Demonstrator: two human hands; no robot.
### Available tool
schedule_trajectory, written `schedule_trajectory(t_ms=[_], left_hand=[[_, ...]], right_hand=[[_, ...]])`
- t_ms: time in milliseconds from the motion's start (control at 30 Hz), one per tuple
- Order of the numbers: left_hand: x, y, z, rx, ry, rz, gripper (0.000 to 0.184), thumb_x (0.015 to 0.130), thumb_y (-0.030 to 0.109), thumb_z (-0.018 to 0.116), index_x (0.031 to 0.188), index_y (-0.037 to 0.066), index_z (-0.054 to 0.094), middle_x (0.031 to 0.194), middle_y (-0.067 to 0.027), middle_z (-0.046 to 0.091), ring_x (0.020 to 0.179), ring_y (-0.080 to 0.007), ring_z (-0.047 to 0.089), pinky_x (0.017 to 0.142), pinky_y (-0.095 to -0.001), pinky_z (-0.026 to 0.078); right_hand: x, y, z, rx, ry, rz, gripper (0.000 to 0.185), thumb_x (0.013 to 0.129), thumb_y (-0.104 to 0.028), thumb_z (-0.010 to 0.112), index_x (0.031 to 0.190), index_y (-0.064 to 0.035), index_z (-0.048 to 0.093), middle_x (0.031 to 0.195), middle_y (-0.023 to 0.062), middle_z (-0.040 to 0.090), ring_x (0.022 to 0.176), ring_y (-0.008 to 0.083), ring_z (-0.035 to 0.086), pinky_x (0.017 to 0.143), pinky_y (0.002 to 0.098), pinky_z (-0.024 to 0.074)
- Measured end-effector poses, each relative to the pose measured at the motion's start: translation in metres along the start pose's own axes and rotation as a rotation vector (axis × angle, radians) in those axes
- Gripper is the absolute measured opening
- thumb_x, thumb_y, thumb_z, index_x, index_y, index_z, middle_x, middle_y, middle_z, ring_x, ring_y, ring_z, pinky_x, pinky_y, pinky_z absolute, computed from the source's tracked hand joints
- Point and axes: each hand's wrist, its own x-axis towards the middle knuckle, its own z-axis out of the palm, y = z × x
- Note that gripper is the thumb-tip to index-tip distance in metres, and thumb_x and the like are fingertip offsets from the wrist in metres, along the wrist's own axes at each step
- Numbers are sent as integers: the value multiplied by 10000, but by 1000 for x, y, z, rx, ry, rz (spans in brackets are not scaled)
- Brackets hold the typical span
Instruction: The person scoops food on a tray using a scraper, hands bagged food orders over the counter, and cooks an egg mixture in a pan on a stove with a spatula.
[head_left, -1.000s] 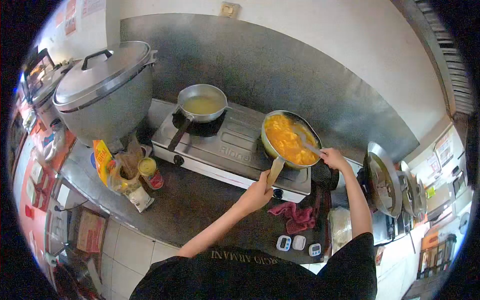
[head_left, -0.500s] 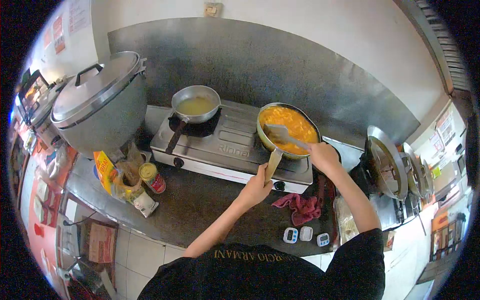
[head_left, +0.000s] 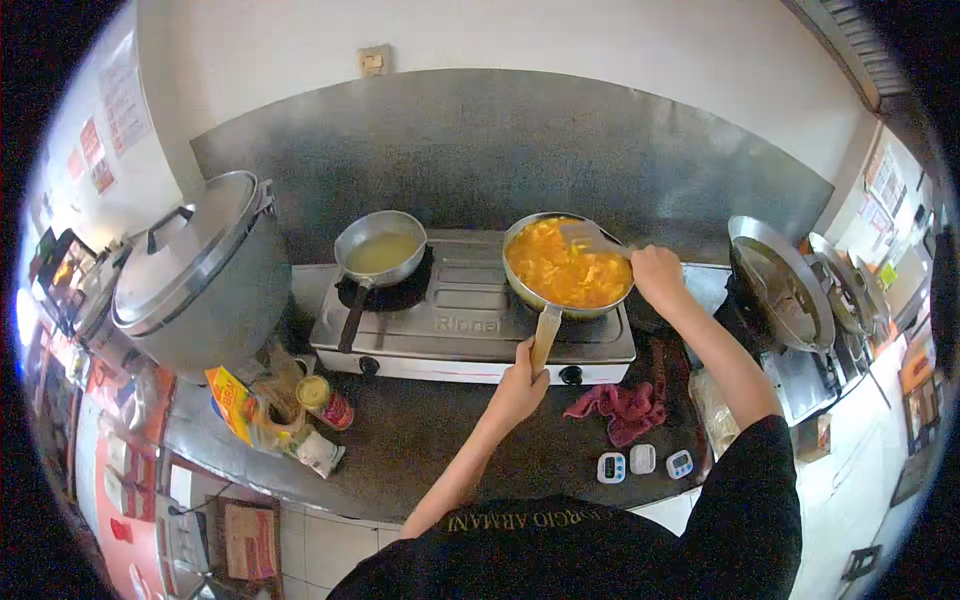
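Note:
My left hand (head_left: pixel 520 387) is wrapped round the pale handle of a frying pan (head_left: pixel 512 284) on the right burner of the stove (head_left: pixel 466 345). Orange-yellow food in sauce (head_left: pixel 566 270) fills the pan. Closed on a grey spatula (head_left: pixel 592 238), my right hand (head_left: pixel 657 274) is at the pan's right rim, and the blade rests in the food near the far side. On the left burner sits a saucepan (head_left: pixel 380 252) with pale yellow liquid, its dark handle pointing toward me.
A large lidded pot (head_left: pixel 215 290) stands left of the stove. Near it are a can (head_left: pixel 326 402) and a yellow packet (head_left: pixel 233 403). A red cloth (head_left: pixel 622 409) and small timers (head_left: pixel 611 467) lie in front. Woks (head_left: pixel 783 285) stand at right.
The spatula has moved from the near left of the pan to its far side, with my right hand higher on the rim. My left hand keeps the handle. The view has shifted.

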Motion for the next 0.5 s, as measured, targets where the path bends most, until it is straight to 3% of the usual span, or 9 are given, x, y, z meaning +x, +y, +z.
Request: schedule_trajectory(t_ms=[67,133,233,367,467,500], left_hand=[[2,4,-3,3,4,12,536,780,104,508,1225,26,220,839,-306,553,786,-446,549,663,-476,432],[1,14,-7,-3,-92,-175,530,798,130,510,1234,29,226,950,-273,541,865,-396,562,731,-398,433],[0,8,-5,12,-43,-87,529,799,130,512,1231,26,226,944,-275,542,852,-385,568,720,-398,436],[0,9,-5,8,-29,-109,527,800,135,514,1230,30,227,936,-284,539,845,-382,569,717,-401,437],[-1,16,-8,1,-57,-103,520,802,134,511,1229,31,232,946,-284,536,854,-384,567,726,-406,436],[-1,23,-10,6,-79,-157,518,803,134,508,1229,27,233,968,-282,531,868,-382,565,740,-402,435]], right_hand=[[2,3,0,9,8,69,196,779,-113,456,725,-33,627,737,164,619,704,276,625,606,380,508],[1,10,10,17,51,110,162,760,-100,478,745,-9,611,721,175,607,671,312,616,574,387,503],[-3,18,27,-1,-92,109,155,753,-108,492,784,-15,613,726,178,608,693,318,615,602,395,503],[-10,26,39,74,-50,104,182,745,-140,499,742,-9,625,730,183,613,723,307,617,633,409,494],[-8,38,31,142,-376,67,195,722,-144,504,771,1,626,769,210,604,723,337,598,659,398,483],[-8,40,35,142,-376,71,195,722,-144,504,771,1,626,769,210,604,723,337,598,659,398,483]])
